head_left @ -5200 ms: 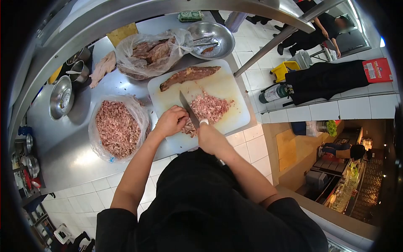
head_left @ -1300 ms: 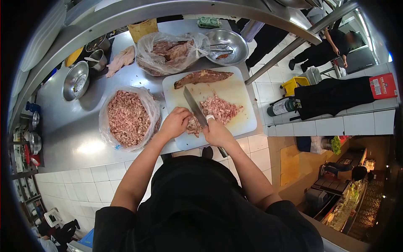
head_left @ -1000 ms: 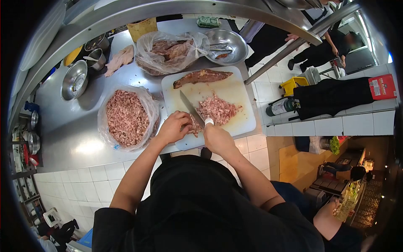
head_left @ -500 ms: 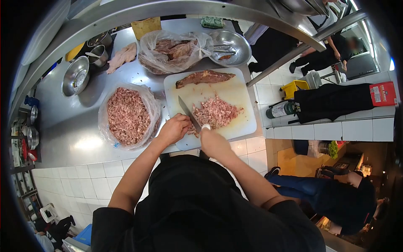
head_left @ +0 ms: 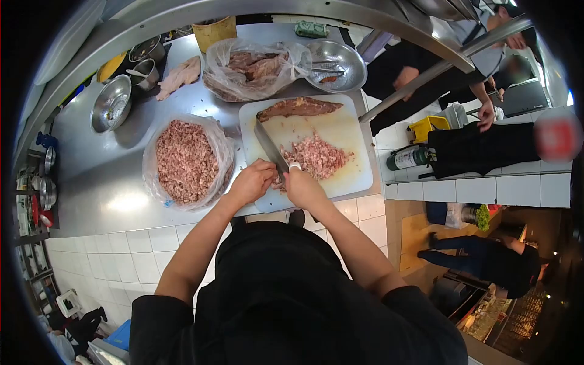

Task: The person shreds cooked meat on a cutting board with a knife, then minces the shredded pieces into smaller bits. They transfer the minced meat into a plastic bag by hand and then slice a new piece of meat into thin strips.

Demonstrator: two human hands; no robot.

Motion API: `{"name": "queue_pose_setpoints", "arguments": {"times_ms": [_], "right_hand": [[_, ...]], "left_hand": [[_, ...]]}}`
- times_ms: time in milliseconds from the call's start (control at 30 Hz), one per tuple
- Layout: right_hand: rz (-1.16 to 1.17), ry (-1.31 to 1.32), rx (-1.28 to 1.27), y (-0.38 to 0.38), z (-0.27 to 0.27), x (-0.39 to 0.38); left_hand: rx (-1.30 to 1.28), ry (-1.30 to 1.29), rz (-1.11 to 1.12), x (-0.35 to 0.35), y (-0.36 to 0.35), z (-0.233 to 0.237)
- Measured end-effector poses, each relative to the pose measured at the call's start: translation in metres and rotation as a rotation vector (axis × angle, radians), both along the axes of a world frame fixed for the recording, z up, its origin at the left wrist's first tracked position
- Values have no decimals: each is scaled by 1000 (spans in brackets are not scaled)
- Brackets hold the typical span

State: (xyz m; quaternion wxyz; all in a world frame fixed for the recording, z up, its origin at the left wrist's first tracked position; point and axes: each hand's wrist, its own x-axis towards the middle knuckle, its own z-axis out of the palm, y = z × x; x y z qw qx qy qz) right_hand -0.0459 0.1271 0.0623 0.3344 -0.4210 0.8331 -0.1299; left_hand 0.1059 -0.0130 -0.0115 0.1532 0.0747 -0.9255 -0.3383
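My right hand [head_left: 304, 187] is wrapped round the white handle of a kitchen knife [head_left: 270, 146], whose broad blade points up and left over the white cutting board [head_left: 360, 140]. Left of the blade, my left hand [head_left: 253, 182] has its fingers curled and pressed together on a piece of meat at the board's near edge, mostly hidden under the fingertips. Chopped meat [head_left: 316, 156] lies heaped just right of the knife. A long browned slab of meat [head_left: 299, 108] rests along the board's far side. Beside the board, a clear plastic bag [head_left: 225, 157] stands open, full of chopped meat.
Behind the board sit a plastic bag of large meat pieces [head_left: 254, 68] and a steel bowl [head_left: 353, 64] with tongs. A pale flat piece of meat [head_left: 180, 79] and another steel bowl [head_left: 111, 107] are further left. A metal rail crosses overhead. Other people stand at right.
The knife and my right hand have shifted slightly up and left, closer to my left hand. A person has come into view at the upper right.
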Motion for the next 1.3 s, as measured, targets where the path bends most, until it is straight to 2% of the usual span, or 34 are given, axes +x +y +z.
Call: {"name": "queue_pose_setpoints", "arguments": {"times_ms": [133, 267, 333, 400, 500, 700, 833, 933, 1100, 1200, 1300], "right_hand": [[-14, 117, -203, 34, -21, 25], [-59, 33, -261, 7, -46, 9], [-46, 27, -269, 8, -32, 1], [-34, 19, -285, 9, -13, -5], [28, 43, -132, 21, 11, -6], [62, 70, -34, 26, 25, 2], [98, 94, -105, 32, 22, 7], [148, 104, -51, 34, 19, 17], [18, 53, -44, 13, -6, 21], [89, 30, -34, 5, 1, 3], [42, 71, -5, 20, -4, 29]], "left_hand": [[-5, 42, 17, 0, -3, -3], [-6, 80, 26, 1, -1, -6], [-26, 104, 26, 1, -2, -2], [97, 148, 129, 5, 7, 3], [28, 104, 246, 5, 22, 20], [84, -13, 217, -3, 22, 2], [121, 58, 216, 7, 18, 6], [48, 49, 168, 10, 12, 6], [-7, 2, 35, 12, -3, 2], [-6, -49, -24, 12, -12, 0], [-34, -64, -5, 11, -11, -2]]}}
